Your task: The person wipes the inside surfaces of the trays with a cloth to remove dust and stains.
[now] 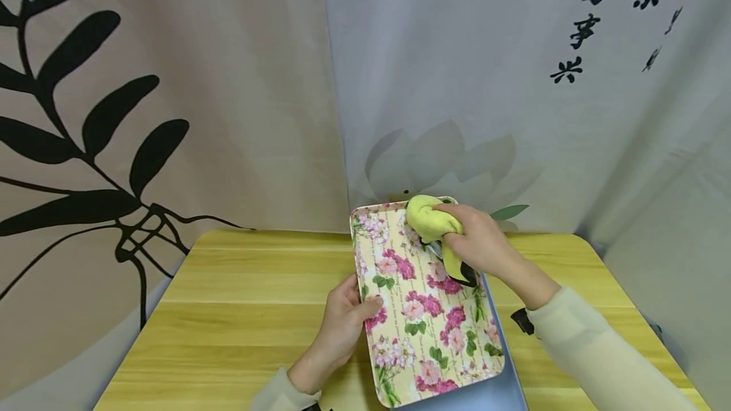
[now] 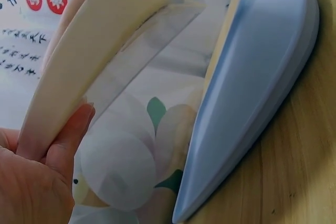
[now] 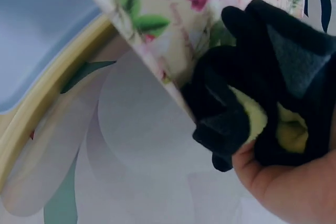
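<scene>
A rectangular tray [image 1: 395, 306] printed with pink flowers and green leaves is held up at a tilt in the head view. My left hand [image 1: 341, 319] grips its left edge, the thumb lying over the printed face. In my right hand [image 1: 485, 240] is a bunched cloth [image 1: 428, 217], yellow-green with a dark side, against the upper right of the tray. The right wrist view shows the folds of this cloth [image 3: 226, 103] close to the tray's edge. Behind and below the floral tray, a light blue tray [image 1: 493, 392] is partly hidden.
Everything is over a wooden table [image 1: 257, 316] with light yellow grain. Along its back edge hangs a pale curtain [image 1: 257, 113] with a dark leaf print, a lotus and black characters. Dark bands [image 1: 522, 321] show at the wrists.
</scene>
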